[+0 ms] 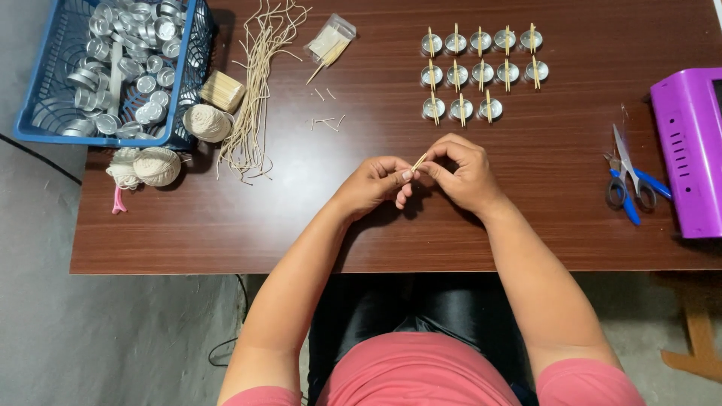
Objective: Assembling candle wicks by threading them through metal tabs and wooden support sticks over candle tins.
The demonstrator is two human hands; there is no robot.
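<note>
Dark brown wooden tabletop [226,225] fills our view, grey floor below it, and we start at the far left corner: a blue plastic mesh basket [37,113] heaped with small round silver metal cups [128,45]. Just near of it lie two balls of cream cotton string [156,165], with a third ball [207,122] against the basket's right wall, beside a bundle of short pale wooden sticks [222,91]. Moving right, we pass a loose sheaf of cut cream string lengths [256,90] running from the far edge toward us, then a small clear plastic bag of wooden sticks [331,39] and a few stick scraps [327,120] scattered on the wood.

Now the centre! Our left hand [372,184] and right hand [459,173] are together over the middle of the table, fingertips pinched from both sides on one thin pale wooden stick [418,162], which pokes up between them, tilted to the far right. Whether string is caught in it, we cannot tell.

Beyond the hands, three neat rows of silver metal cups with a stick laid across each [481,71] sit well apart from them. Far right: blue-handled scissors [628,180], blades pointing away, and just beside them a purple plastic box-shaped machine [688,150] at the table's edge.
</note>
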